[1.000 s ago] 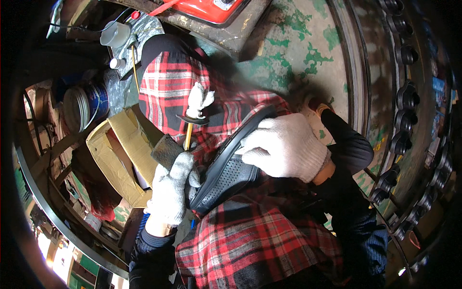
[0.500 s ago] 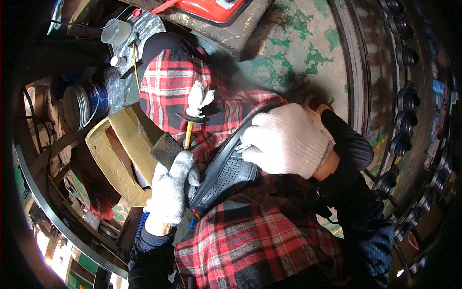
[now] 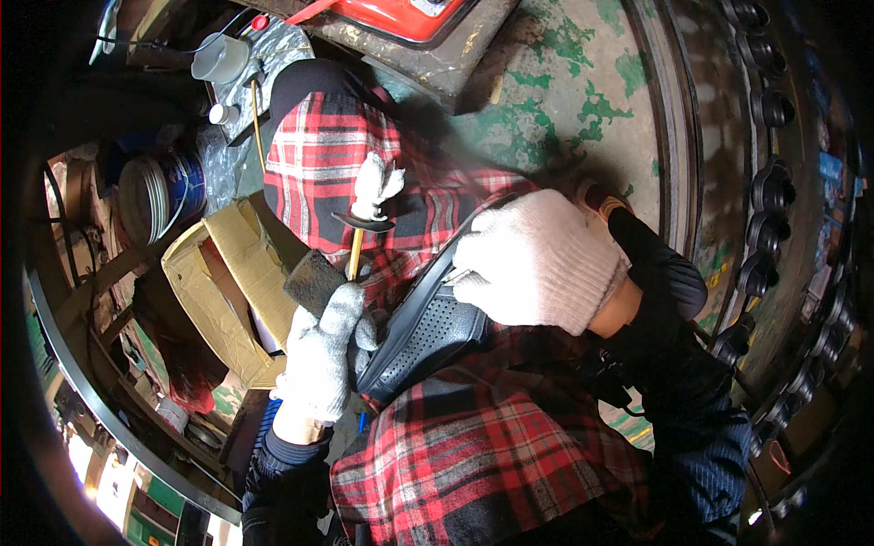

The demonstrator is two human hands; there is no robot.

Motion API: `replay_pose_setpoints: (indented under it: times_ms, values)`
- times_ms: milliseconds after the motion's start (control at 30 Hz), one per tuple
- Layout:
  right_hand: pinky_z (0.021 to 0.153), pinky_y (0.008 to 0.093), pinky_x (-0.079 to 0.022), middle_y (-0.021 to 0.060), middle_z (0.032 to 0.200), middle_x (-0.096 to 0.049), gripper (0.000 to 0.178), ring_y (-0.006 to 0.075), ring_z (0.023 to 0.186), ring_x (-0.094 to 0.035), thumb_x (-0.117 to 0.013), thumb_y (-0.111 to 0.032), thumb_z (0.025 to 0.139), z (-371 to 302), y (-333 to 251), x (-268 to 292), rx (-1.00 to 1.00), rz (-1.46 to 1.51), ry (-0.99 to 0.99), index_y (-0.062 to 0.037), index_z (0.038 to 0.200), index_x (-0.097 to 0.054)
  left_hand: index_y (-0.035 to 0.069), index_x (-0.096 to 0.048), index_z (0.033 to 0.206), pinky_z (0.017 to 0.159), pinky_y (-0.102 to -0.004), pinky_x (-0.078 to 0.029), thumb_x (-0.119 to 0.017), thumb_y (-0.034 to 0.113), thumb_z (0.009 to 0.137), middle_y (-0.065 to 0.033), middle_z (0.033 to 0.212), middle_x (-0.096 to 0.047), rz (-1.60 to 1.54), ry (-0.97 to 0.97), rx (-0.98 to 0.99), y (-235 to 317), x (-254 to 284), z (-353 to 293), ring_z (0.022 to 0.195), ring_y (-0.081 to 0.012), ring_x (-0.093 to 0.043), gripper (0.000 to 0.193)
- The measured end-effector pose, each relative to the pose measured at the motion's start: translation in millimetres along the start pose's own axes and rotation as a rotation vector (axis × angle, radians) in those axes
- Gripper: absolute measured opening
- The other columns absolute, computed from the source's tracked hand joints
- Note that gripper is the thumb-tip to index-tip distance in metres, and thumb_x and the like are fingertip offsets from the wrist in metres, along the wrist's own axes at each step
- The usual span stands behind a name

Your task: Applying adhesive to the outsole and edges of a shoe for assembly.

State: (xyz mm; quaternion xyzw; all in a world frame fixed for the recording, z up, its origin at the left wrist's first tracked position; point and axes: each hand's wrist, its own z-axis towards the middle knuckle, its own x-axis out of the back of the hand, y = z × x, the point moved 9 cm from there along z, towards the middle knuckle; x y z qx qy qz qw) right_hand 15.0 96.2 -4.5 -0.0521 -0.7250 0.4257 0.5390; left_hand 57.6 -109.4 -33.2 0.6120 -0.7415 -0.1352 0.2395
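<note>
A black shoe (image 3: 435, 338) with a perforated panel lies slanted across my lap. My left hand (image 3: 320, 355), in a white knit glove, is closed around a thin wooden stick (image 3: 356, 250). White cloth (image 3: 374, 189) is bunched at the stick's upper end, above a dark flat piece. A dark, rough block (image 3: 318, 283) sits at the same hand's fingertips, and the shoe's lower end is beside its fingers. My right hand (image 3: 542, 264), also gloved, rests over the shoe's upper part. Its fingers are pinched at the shoe's edge on something small and pale, mostly hidden.
Red plaid cloth (image 3: 510, 428) covers my legs. To the left are an open cardboard box (image 3: 238, 305), a bucket (image 3: 146, 200) and a clear plastic cup (image 3: 220, 61). A red object (image 3: 391, 16) is at the top. Black shoes (image 3: 767, 227) line a rack at right.
My right hand has shifted very slightly left and up along the shoe. My left hand and the stick are almost unmoved.
</note>
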Motion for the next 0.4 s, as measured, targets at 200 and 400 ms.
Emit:
replay_pose_setpoints:
  times_ms: [200,400]
  values:
    - [0.061,0.0447,-0.051,0.0107,0.07,-0.066,0.023,0.0304,0.065,-0.066,-0.07,-0.034,0.078,-0.2,-1.1,2.1,0.078,-0.003,0.016,-0.0113,0.074,-0.07,0.009,-0.058,0.087,0.049,-0.0245,-0.035,-0.056,0.028,0.103,0.0008,0.063,-0.055,0.008,-0.051,-0.047,-1.5,1.7,5.9,0.051,-0.0081,-0.047,0.025]
    - [0.062,0.0451,-0.051,0.0105,0.071,-0.066,0.024,0.03,0.066,-0.066,-0.071,-0.035,0.077,0.3,-2.8,1.4,0.103,-0.004,0.006,-0.011,0.074,-0.07,0.008,-0.059,0.092,0.05,-0.0241,-0.038,-0.057,0.028,0.103,-0.0003,0.063,-0.056,0.043,-0.044,-0.011,-2.9,3.0,3.9,0.051,-0.0079,-0.05,0.023]
